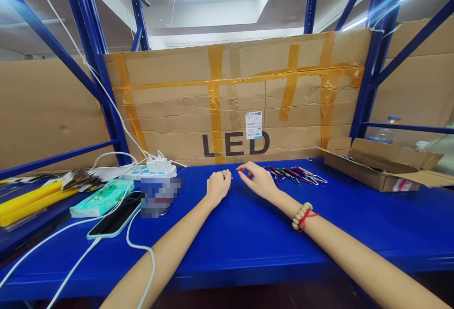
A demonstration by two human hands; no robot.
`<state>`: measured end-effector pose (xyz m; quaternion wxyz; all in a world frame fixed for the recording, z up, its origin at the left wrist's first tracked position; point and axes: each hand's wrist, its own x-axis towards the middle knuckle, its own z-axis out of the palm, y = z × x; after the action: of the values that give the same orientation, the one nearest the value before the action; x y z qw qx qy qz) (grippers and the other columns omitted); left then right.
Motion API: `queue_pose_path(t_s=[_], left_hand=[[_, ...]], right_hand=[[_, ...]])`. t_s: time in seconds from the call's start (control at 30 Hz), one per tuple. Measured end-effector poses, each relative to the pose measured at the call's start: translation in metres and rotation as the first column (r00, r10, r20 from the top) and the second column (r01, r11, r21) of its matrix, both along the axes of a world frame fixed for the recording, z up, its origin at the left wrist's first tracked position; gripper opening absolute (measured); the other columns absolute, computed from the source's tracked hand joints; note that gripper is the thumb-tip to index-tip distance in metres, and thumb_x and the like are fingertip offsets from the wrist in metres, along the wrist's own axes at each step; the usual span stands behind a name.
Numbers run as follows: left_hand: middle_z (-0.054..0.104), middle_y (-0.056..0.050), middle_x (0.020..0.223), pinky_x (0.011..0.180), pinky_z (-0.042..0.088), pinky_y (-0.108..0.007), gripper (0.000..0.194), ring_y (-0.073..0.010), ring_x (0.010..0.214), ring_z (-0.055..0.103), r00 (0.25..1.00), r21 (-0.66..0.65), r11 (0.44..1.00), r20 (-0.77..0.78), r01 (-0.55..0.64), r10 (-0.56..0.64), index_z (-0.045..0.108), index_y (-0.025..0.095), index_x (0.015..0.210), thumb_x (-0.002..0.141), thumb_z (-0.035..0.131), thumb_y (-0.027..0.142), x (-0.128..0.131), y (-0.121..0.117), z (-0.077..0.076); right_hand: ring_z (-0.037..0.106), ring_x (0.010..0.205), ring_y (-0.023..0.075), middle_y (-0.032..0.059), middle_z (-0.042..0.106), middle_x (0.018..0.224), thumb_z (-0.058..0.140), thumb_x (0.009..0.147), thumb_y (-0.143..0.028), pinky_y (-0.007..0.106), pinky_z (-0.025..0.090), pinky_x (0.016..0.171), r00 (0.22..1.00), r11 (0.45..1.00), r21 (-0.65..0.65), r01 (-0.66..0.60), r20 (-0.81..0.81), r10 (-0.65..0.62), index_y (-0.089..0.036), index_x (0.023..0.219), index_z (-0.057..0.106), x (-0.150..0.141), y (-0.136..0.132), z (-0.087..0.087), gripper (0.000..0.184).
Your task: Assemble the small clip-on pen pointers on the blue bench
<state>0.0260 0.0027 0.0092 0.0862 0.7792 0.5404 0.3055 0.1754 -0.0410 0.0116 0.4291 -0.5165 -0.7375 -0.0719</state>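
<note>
Near the middle of the blue shelf top [227, 243], my left hand [218, 189] is closed, knuckles up. A small bit of something dark or shiny shows at its fingers, too small to name. My right hand [258, 181] is just to its right, a narrow gap between the two. Its fingers are loosely bent with space between them, and nothing shows in them. Beyond the right hand lies a row of metal carabiners [300, 175] in red, green, purple and silver. A beaded bracelet with red cord [302, 217] circles my right wrist.
An open cardboard box [369, 169] stands at the right. On the left are a power strip [152, 171] with white cables, a phone [115, 217], a turquoise tissue pack [101, 199] and yellow rolls [31, 202]. A tall cardboard sheet [170, 120] marked LED closes the back.
</note>
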Motion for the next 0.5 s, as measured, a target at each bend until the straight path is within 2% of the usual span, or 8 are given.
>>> queue_pose_path(t_s=[0.07,0.13,0.23,0.37,0.5], left_hand=[[0.066,-0.005,0.083,0.075,0.041,-0.028,0.044,-0.0199,0.088,0.059,0.995,-0.011,1.0,0.092,0.028,-0.027,0.066,0.021,0.086,0.089,0.024,0.035,-0.002,0.004,-0.001],[0.064,-0.004,0.094,0.082,0.039,-0.028,0.042,-0.0179,0.095,0.056,0.986,0.0,0.994,0.129,0.109,-0.108,0.064,0.02,0.094,0.088,0.024,0.03,-0.003,0.007,-0.003],[0.058,-0.004,0.112,0.095,0.031,-0.031,0.044,-0.0173,0.108,0.048,0.975,0.008,0.977,0.059,0.215,-0.215,0.061,0.019,0.104,0.088,0.021,0.026,-0.002,0.01,-0.006],[0.041,-0.006,0.132,0.102,0.022,-0.037,0.047,-0.0185,0.123,0.033,0.973,-0.073,0.974,-0.069,0.214,-0.219,0.051,0.021,0.119,0.088,0.017,0.029,0.0,0.012,-0.008],[0.03,-0.006,0.14,0.106,0.015,-0.038,0.05,-0.0181,0.131,0.019,0.973,-0.162,0.967,-0.084,0.198,-0.213,0.046,0.021,0.125,0.088,0.014,0.034,0.0,0.012,-0.009]], right_hand=[[0.051,0.057,0.0041,-0.0019,0.059,0.087,0.047,0.083,-0.027,0.017,0.036,0.055,0.999,0.999,0.01,0.03,-0.015,-0.03,-0.021,0.091,0.061,0.001,0.0,0.001,0.016],[0.05,0.057,0.004,-0.0018,0.059,0.087,0.048,0.083,-0.026,0.017,0.035,0.056,0.999,0.999,0.009,0.04,-0.018,-0.039,-0.021,0.089,0.061,0.002,0.0,0.002,0.016],[0.051,0.057,0.004,-0.002,0.059,0.086,0.049,0.082,-0.026,0.017,0.035,0.055,0.999,0.999,-0.005,0.039,-0.003,-0.039,-0.021,0.087,0.062,0.001,-0.001,0.001,0.015],[0.051,0.059,0.0034,-0.0023,0.059,0.087,0.049,0.082,-0.024,0.016,0.034,0.056,0.999,0.999,-0.026,0.03,0.011,-0.03,-0.021,0.086,0.062,-0.001,-0.002,0.001,0.014],[0.051,0.058,0.0025,-0.0033,0.059,0.088,0.049,0.082,-0.024,0.016,0.033,0.053,0.999,0.998,-0.037,0.042,0.014,-0.042,-0.021,0.084,0.062,-0.001,-0.003,0.001,0.014]])
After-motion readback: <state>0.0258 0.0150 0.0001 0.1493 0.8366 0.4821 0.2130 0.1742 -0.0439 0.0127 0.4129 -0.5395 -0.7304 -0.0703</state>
